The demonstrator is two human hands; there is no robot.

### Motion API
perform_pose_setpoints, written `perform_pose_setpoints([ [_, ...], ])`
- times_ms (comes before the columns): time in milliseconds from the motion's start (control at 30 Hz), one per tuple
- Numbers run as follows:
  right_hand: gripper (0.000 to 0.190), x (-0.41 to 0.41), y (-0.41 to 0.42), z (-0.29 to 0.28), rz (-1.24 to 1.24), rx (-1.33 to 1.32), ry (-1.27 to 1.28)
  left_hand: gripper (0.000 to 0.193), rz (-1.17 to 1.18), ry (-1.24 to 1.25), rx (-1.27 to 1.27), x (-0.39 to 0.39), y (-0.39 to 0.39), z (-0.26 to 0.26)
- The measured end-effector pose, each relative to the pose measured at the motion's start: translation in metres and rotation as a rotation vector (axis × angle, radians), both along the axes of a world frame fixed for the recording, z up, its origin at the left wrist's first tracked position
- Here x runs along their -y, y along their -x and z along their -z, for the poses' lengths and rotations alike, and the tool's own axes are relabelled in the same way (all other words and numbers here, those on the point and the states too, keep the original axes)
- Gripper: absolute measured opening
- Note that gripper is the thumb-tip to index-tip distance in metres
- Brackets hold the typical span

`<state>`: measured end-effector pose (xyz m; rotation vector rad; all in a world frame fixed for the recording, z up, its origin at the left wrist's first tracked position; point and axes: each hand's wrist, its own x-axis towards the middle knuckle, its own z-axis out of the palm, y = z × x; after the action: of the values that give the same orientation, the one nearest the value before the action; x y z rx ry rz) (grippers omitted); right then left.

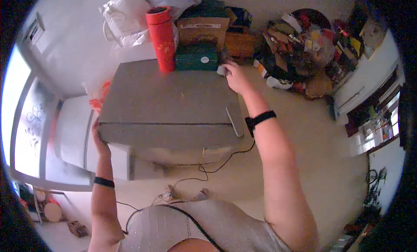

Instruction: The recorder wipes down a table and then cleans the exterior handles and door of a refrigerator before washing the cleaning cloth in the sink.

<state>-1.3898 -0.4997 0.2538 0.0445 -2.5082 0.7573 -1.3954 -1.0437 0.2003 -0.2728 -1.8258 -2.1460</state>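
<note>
A grey flat-topped box-shaped unit (pixel 166 99), perhaps an appliance, stands before me, with a dark seam across its top near the front. My left hand (pixel 101 139) rests against its left front corner; the fingers are mostly hidden by the edge. At the back right corner, my right hand (pixel 235 77) has a small whitish piece (pixel 222 70), maybe cloth or paper, at its fingertips. Just left of that hand sits a dark green box (pixel 196 59) with a round white sticker. A tall red cylinder (pixel 162 40) stands beside the box at the back edge.
Behind the unit are a cardboard box (pixel 202 30) and white bags (pixel 125 19). A large heap of mixed packaging (pixel 303 50) lies at the back right. Black cables (pixel 224 164) trail over the floor near my feet. A red-and-white plastic bag (pixel 96 104) hangs at the left.
</note>
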Motion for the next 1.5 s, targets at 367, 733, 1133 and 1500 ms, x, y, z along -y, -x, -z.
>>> perform_pose_setpoints([
  [367,0.047,0.105,-0.159,-0.074,-0.266,0.126,-0.23,0.055,0.048,-0.059,-0.056,0.003,0.001,0.004],
  [733,0.037,0.147,-0.062,-0.072,0.258,0.347,-0.217,0.056,0.126,0.096,-0.057,0.0,-0.006,-0.002],
  [1133,0.049,0.347,-0.046,-0.083,-0.132,0.29,-0.237,0.062,0.329,0.118,-0.145,0.017,0.001,-0.014],
  [1500,0.049,0.193,-0.076,-0.179,0.007,0.278,0.5,0.057,0.239,0.629,-0.445,0.036,0.01,-0.102],
])
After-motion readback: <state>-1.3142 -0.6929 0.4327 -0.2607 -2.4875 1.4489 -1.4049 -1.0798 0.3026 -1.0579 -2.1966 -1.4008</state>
